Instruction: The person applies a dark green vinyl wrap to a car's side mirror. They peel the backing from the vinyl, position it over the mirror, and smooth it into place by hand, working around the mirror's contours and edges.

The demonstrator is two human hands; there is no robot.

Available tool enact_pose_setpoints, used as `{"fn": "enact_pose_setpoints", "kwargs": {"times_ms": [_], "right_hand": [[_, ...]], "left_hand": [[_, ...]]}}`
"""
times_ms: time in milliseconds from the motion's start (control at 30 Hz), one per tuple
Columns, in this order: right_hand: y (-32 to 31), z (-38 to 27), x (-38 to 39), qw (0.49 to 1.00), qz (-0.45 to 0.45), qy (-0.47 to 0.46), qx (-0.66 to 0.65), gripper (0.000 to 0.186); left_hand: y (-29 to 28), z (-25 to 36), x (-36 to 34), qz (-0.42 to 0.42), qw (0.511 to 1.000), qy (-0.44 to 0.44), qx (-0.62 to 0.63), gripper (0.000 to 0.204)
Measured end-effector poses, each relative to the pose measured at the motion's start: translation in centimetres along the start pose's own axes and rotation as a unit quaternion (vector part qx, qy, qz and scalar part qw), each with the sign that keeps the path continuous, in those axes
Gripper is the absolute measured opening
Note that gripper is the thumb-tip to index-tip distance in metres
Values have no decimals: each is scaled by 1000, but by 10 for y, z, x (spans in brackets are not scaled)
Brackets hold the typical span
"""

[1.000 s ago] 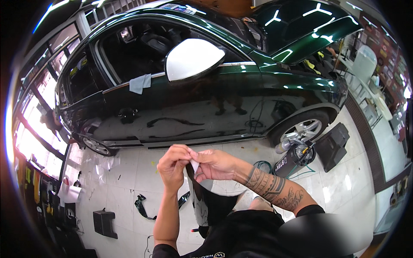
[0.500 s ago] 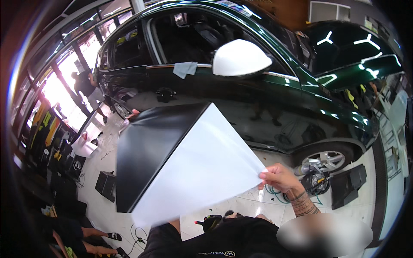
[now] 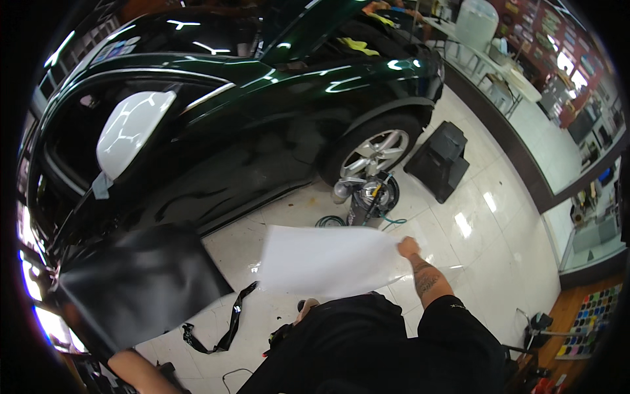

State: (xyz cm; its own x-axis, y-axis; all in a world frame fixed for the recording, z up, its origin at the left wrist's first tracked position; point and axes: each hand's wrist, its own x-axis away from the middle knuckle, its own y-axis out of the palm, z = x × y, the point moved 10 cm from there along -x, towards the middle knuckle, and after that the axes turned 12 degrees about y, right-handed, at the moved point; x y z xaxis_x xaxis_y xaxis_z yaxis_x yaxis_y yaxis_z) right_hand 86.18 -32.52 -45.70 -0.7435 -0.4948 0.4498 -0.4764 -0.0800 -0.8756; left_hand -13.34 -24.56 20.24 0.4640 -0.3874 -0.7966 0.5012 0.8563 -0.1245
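My right hand (image 3: 408,247) is closed on the right edge of a white backing sheet (image 3: 321,262), which is stretched out in the air before me. At the left, a black film sheet (image 3: 144,282), apart from the white one, hangs over my left forearm (image 3: 141,371). The film hides my left hand; its raised position shows that this hand holds it. Beyond the sheets stands a dark green car (image 3: 256,125) with a white mirror cover (image 3: 134,128). A small grey-blue cloth (image 3: 102,186) is just below the mirror.
A canister-like machine (image 3: 371,197) with a green hose stands by the car's front wheel (image 3: 377,151). Right of it is a black angular stand (image 3: 441,161). A glossy black strip (image 3: 230,325) lies beneath the sheets. Colour swatches (image 3: 594,318) line the far right.
The black film and white backing, joined along an edge before, are now pulled apart. Film went left, backing right. My view has swung right toward the car's front wheel.
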Motion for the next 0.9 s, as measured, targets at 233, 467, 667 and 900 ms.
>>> {"fn": "enact_pose_setpoints", "kwargs": {"times_ms": [233, 467, 667, 900], "right_hand": [[-123, 350, -50, 938, 101, 329, 41, 36], [-84, 27, -105, 925, 308, -181, -126, 22], [13, -174, -119, 995, -4, 19, -96, 40], [87, -136, -226, 941, -60, -49, -331, 27]], "left_hand": [[11, 32, 46, -5, 998, -43, -40, 38], [32, 53, 67, -16, 996, -65, -62, 42], [24, 73, 81, -13, 994, -71, -78, 45], [23, 107, 92, 24, 998, -66, -5, 49]]}}
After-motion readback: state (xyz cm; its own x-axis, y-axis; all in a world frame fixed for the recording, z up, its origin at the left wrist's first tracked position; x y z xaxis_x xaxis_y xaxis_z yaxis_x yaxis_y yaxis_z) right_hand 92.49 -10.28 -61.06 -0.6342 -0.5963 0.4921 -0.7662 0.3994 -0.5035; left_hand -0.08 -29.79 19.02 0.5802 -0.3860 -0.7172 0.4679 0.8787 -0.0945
